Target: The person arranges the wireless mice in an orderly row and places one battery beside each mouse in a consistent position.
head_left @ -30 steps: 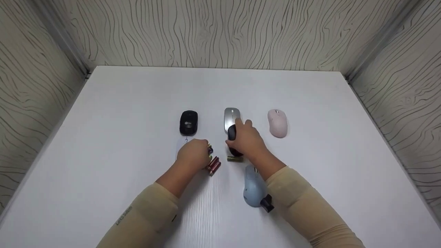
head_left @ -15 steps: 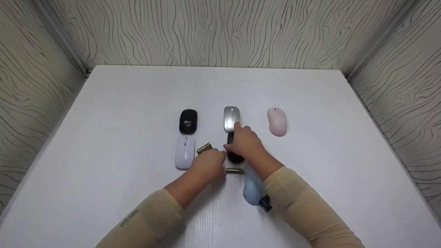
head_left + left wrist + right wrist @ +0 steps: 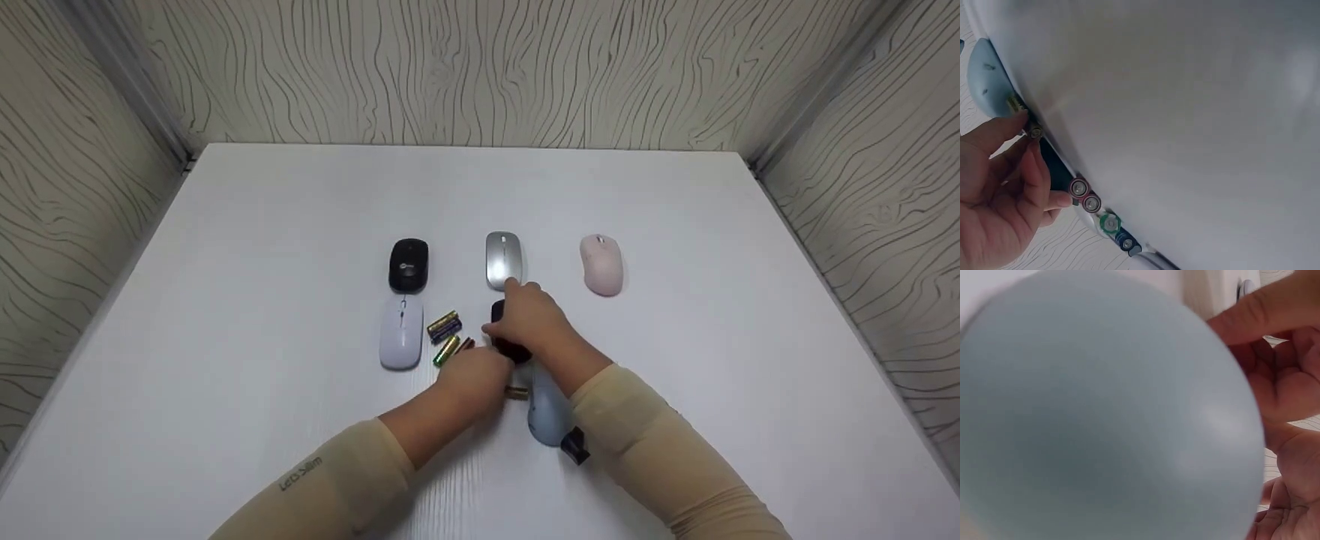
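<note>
One gold-coloured battery [image 3: 517, 393] shows a shiny cylindrical body, and the left wrist view catches its round metal end. It lies just left of the blue mouse [image 3: 547, 411], the landmark for every place here; whether the two touch is unclear. Its long axis runs roughly sideways in the head view, one end pointing at the blue mouse. The left hand [image 3: 474, 379] pinches it between thumb and fingertips, and its body sticks out past the tips on the blue mouse's side.

The right hand [image 3: 536, 322] grips a dark mouse [image 3: 512, 351], smooth and rounded, mostly covered by that hand. It sits beyond the blue mouse and slightly left, its length running away from the person; it is under the palm side, thumb along its left edge.

Farther left of the blue mouse lie a gold-and-blue pair of batteries [image 3: 444, 328] and a green battery [image 3: 446, 351], both slanting, with red batteries [image 3: 467, 343] partly hidden behind the left hand.
</note>
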The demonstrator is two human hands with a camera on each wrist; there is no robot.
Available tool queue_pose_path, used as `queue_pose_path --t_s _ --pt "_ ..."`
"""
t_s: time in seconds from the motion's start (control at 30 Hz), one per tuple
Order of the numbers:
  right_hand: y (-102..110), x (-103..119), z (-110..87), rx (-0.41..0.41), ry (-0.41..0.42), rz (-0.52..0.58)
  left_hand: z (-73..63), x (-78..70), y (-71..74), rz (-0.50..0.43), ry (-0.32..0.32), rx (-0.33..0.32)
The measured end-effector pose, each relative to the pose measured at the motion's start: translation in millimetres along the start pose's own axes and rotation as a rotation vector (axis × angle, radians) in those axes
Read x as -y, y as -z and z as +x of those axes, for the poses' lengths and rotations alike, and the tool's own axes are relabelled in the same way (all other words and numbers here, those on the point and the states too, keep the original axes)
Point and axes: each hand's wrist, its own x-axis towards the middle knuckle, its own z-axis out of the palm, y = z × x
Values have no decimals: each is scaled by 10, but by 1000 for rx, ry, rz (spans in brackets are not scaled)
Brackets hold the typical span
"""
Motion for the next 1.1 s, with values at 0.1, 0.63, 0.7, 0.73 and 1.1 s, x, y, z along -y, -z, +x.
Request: queue_pose_path --t_s 0.1,0.63,0.7,0.73,1.1 --pt "1 -2 7 7 -1 -4 -5 7 1 26 43 12" --pt "-2 13 -1 15 -3 7 -26 183 51 -27 232 51" --pt "-10 9 -10 12 3 1 -24 189 52 -12 231 52" --pt "-15 7 -15 12 4 -2 -23 192 56 -12 234 56" --pt "-34 -42 -33 20 9 -4 -1 215 64 -33 251 83"
